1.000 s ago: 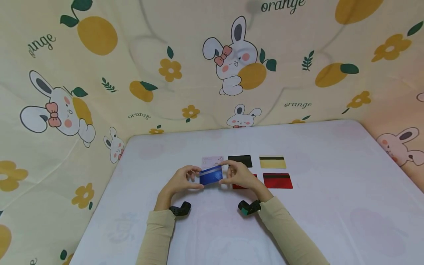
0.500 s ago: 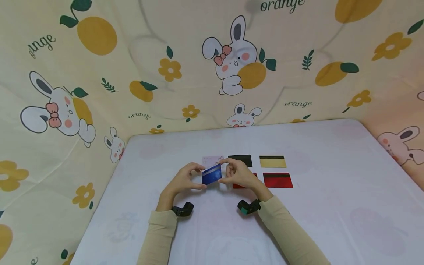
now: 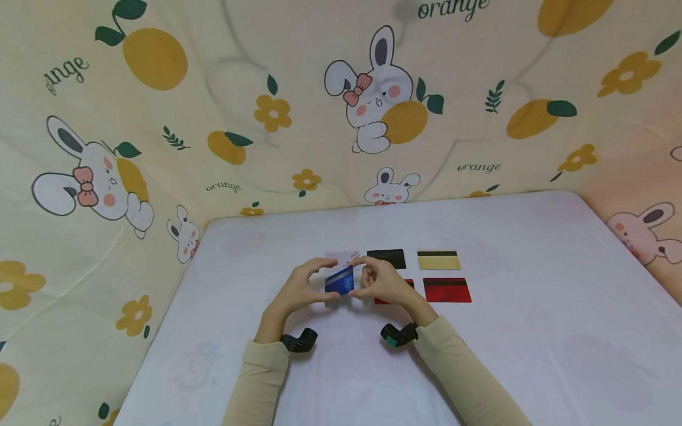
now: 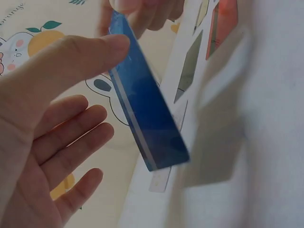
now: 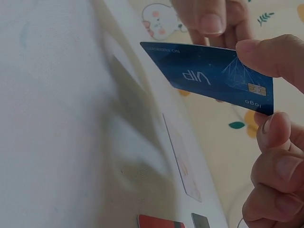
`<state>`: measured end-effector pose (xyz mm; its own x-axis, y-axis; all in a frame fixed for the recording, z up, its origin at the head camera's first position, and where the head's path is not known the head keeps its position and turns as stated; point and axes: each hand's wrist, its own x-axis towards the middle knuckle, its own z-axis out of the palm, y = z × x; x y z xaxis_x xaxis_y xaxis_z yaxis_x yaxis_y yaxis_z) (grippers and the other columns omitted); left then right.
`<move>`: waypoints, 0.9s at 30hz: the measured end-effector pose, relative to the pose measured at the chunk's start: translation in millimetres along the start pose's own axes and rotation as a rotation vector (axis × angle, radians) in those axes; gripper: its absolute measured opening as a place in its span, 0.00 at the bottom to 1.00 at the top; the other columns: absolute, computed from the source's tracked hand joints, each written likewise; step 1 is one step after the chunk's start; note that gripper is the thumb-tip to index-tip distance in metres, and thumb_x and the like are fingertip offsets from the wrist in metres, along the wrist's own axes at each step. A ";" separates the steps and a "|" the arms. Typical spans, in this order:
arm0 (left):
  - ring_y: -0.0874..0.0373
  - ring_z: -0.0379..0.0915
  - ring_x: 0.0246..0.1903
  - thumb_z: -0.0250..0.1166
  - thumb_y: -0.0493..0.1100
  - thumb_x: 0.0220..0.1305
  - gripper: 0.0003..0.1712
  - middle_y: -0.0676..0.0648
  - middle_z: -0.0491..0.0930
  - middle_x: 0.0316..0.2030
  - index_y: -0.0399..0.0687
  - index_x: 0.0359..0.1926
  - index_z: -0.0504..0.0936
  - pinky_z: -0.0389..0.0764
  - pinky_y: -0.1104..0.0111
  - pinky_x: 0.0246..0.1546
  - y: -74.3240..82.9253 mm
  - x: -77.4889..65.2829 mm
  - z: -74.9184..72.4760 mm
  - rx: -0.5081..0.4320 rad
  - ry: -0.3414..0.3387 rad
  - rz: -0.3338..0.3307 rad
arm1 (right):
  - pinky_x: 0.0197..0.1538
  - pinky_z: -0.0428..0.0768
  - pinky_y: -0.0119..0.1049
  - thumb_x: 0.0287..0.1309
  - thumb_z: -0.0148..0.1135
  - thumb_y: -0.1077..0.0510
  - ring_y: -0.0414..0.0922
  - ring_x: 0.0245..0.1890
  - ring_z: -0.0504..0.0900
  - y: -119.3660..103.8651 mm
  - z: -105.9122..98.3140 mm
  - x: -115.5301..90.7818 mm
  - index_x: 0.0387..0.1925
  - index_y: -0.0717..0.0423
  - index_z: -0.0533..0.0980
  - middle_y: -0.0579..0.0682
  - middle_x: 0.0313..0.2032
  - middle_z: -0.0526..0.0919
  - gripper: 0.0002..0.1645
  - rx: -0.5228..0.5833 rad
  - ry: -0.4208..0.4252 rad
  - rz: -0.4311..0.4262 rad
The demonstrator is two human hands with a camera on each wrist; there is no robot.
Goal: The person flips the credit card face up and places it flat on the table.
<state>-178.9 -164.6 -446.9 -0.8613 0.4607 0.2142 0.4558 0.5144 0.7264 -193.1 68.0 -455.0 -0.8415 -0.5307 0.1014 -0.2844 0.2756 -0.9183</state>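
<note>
A blue bank card (image 3: 341, 280) is held up over the table, its "VIP" lettering and gold chip facing the right wrist view. My right hand (image 3: 388, 283) pinches its right end by opposite edges, between thumb and index finger. Around the left end, my left hand (image 3: 297, 291) is spread, its index finger above the card and its thumb (image 4: 116, 50) overlapping it in the left wrist view. Whether that thumb touches the card I cannot tell. The other left fingers are apart from the card. Just behind lies a pale pink card (image 3: 343, 255), partly hidden.
To the right lie a black card (image 3: 388, 258), a gold card (image 3: 438, 261) and a red card (image 3: 447, 290). Another red card (image 3: 385, 300) is mostly hidden by my right hand. A white cloth covers the table (image 3: 506, 331), with a patterned curtain (image 3: 298, 71) behind.
My left hand has slid right and its fingers have spread wider around the card. The blue card has turned and looks narrower from the head. My right hand has barely moved.
</note>
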 end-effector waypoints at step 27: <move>0.46 0.75 0.59 0.76 0.37 0.46 0.35 0.40 0.80 0.56 0.39 0.58 0.77 0.74 0.54 0.61 10.0 2.5 8.5 0.021 -0.024 0.067 | 0.24 0.66 0.25 0.43 0.75 0.63 0.32 0.16 0.66 -4.9 3.6 -0.9 0.56 0.64 0.72 0.42 0.16 0.70 0.36 0.008 -0.012 0.005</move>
<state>-174.6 -152.2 -444.7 -0.8233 0.5115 0.2461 0.5169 0.4965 0.6973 -189.3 64.3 -451.9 -0.8371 -0.5392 0.0923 -0.2768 0.2720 -0.9216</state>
